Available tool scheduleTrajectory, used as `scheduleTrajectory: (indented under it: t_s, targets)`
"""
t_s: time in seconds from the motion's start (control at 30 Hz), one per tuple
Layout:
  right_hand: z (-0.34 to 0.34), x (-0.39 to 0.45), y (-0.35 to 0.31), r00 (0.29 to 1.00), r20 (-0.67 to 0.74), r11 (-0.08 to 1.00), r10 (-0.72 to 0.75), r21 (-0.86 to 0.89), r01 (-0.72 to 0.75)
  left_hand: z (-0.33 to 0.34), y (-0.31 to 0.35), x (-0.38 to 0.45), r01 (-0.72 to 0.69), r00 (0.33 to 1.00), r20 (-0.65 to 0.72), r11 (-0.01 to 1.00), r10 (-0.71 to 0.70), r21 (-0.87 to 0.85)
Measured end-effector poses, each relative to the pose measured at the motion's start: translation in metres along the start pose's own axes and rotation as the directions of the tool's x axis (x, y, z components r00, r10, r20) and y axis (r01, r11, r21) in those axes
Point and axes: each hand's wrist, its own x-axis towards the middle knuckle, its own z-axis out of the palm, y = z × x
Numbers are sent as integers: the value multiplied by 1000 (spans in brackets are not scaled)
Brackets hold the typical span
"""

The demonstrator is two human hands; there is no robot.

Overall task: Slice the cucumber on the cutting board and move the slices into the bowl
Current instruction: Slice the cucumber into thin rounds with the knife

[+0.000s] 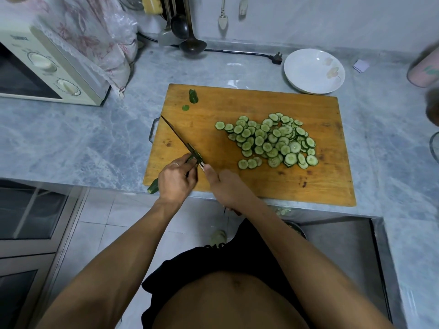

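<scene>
The left hand (pixel 175 176) pinches the firm, wet-slippery dark green cucumber stub (pixel 154 188) near its cut end while the right hand (pixel 223 186) clamps the long-bladed knife (pixel 180 141).

The left hand (pixel 175 179) hides most of the cucumber (pixel 153 188) — the knife (pixel 180 141) handle lies buried under the right hand (pixel 225 186).
</scene>
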Motion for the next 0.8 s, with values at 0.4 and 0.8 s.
scheduleTrajectory:
  t_s: [0.4,0.8]
  targets:
    - [-8,-3,9,999,-28,998,43,44,-42,-7,8,-1,16,998,-54,998,-19,-68]
    - [-13,-26,14,1000,8,999,-15,-37,15,-10,11,0,55,997,-52,994,-60,-93]
